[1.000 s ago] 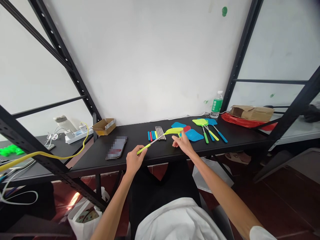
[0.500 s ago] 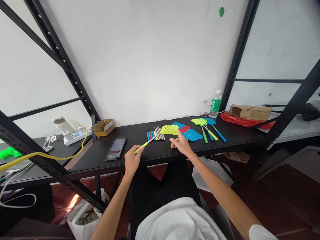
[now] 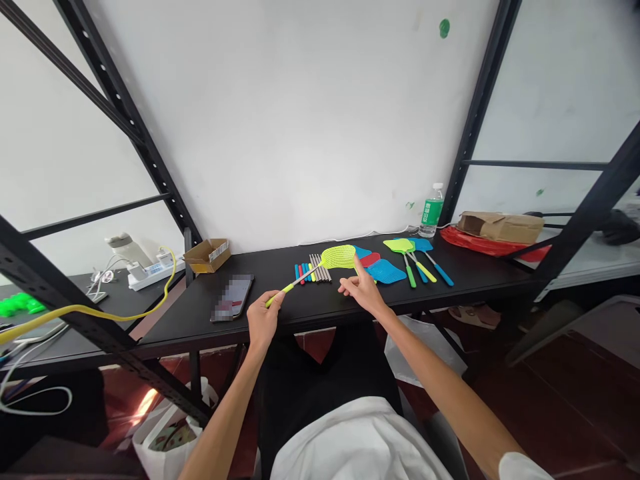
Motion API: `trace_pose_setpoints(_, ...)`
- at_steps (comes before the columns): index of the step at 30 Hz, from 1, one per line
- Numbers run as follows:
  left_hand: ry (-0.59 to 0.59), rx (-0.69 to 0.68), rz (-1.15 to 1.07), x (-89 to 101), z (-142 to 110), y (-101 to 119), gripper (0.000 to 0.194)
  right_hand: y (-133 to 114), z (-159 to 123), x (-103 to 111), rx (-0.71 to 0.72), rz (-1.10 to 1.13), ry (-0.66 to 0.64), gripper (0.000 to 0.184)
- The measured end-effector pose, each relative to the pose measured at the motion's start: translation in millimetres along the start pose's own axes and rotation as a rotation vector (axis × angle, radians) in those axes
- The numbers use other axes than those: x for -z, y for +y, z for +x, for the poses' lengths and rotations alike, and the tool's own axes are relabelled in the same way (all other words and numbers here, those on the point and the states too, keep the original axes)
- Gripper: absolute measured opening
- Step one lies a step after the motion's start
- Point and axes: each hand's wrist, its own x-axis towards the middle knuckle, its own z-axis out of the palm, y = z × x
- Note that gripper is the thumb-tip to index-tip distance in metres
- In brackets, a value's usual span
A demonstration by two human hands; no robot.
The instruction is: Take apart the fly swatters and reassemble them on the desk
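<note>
My left hand is closed round the yellow-green handle of a fly swatter, held tilted above the black table. Its metal rod runs up to the right, to the mesh head. At that head's right edge is my right hand, index finger stretched out and seemingly touching it, the other fingers partly bent. Behind the raised head lie loose swatter heads, blue and red. Just under the rod, metal rods with coloured handles lie in a row. Assembled swatters rest farther right, with green, yellow and blue handles.
A phone and an open cardboard box are on the left of the table. At the back right stands a water bottle, beside a brown package on red plastic. Black shelf posts flank both sides.
My left hand has shifted slightly left and down with the swatter. The swatter's head is turned a little more towards me, while my right hand stays beside its edge.
</note>
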Motion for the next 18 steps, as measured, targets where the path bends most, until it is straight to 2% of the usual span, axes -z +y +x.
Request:
trace_pose_setpoints(10, 0.008, 0.044, -0.072, 3.8, -0.4, 2.3, 0.045, -3.6, -0.2, 0.7, 0.058, -0.081, 0.003, 0.08)
trace_pose_setpoints(16, 0.11, 0.033, -0.12, -1.3, 3.0, 1.8, 0.049, -11.2, -11.3, -9.3, 0.19, -0.41, -0.158, 0.076)
trace_pose_setpoints(18, 0.069, 0.022, -0.134, -2.0, 3.0, 1.9, 0.05, -11.0, -12.3, -11.4, 0.191, -0.442, -0.174, 0.07)
